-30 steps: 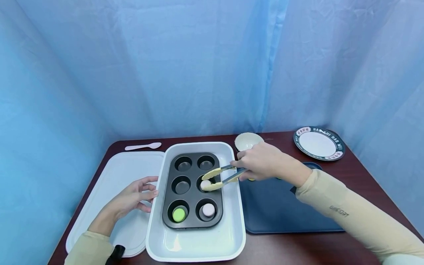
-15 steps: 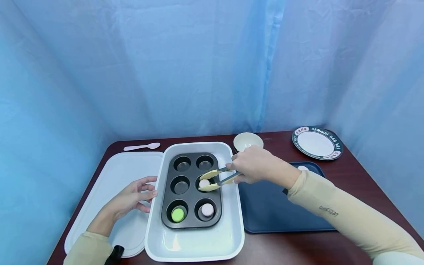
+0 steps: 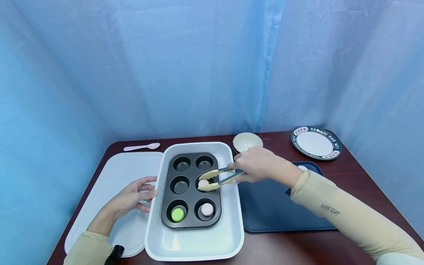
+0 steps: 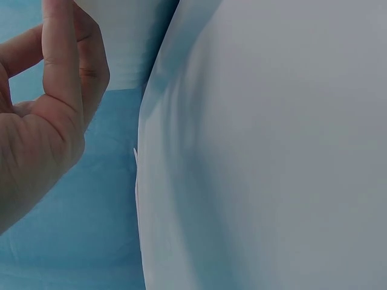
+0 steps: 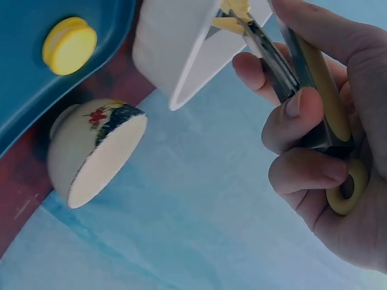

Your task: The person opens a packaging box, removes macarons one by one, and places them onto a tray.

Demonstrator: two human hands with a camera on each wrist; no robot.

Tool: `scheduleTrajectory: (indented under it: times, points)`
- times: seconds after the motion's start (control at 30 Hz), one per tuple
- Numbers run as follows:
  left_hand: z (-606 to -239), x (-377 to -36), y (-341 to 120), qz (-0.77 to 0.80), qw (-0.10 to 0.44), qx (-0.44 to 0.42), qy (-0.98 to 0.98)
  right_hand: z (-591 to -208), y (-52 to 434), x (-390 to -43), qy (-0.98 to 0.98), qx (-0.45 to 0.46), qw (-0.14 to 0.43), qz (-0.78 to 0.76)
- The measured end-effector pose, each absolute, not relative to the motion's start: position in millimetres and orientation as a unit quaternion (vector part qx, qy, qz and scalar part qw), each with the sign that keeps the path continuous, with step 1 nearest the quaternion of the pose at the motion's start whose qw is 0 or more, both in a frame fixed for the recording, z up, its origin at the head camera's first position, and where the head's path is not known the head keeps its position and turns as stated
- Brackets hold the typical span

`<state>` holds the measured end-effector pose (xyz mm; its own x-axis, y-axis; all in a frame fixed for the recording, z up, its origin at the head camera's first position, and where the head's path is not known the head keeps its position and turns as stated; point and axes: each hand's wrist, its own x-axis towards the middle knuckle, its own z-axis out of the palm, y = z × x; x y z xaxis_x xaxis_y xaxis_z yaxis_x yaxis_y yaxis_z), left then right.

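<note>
My right hand [image 3: 254,163] grips yellow-tipped tongs [image 3: 226,178], whose handle shows in the right wrist view. The tongs' tips reach into the middle right cup of a dark muffin tin [image 3: 192,217], on either side of a pale macaron [image 3: 203,183]. Whether they touch it is hard to tell. In the front cups are a green macaron [image 3: 177,214] on the left and a pale pink macaron [image 3: 207,209] on the right. The tin lies in a white tub [image 3: 195,244]. My left hand [image 3: 134,197] rests at the tub's left rim, its fingers loosely bent.
Left of the tub lie a white tray [image 3: 129,169] and a pink spoon [image 3: 142,147]. Right of it, a blue tray [image 3: 281,213] bears a pale macaron [image 3: 302,168] and a yellow macaron [image 5: 69,46]. Behind are a bowl [image 3: 247,142] and a green-rimmed plate [image 3: 314,142].
My right hand and the tongs have shifted slightly left. A pale macaron on the blue tray has come into view beside the right forearm. The left hand has stayed put.
</note>
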<state>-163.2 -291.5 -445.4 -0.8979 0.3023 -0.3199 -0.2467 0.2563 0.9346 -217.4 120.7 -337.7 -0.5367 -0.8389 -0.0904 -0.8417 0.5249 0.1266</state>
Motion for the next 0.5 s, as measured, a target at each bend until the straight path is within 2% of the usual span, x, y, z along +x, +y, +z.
scheduleTrajectory:
  times: [0.5]
  points:
    - [-446.6, -163.4, -290.7, 0.605, 0.222, 0.009, 0.765, -344.4, 125.3, -220.2, 0.873, -0.483, 0.0, 0.065]
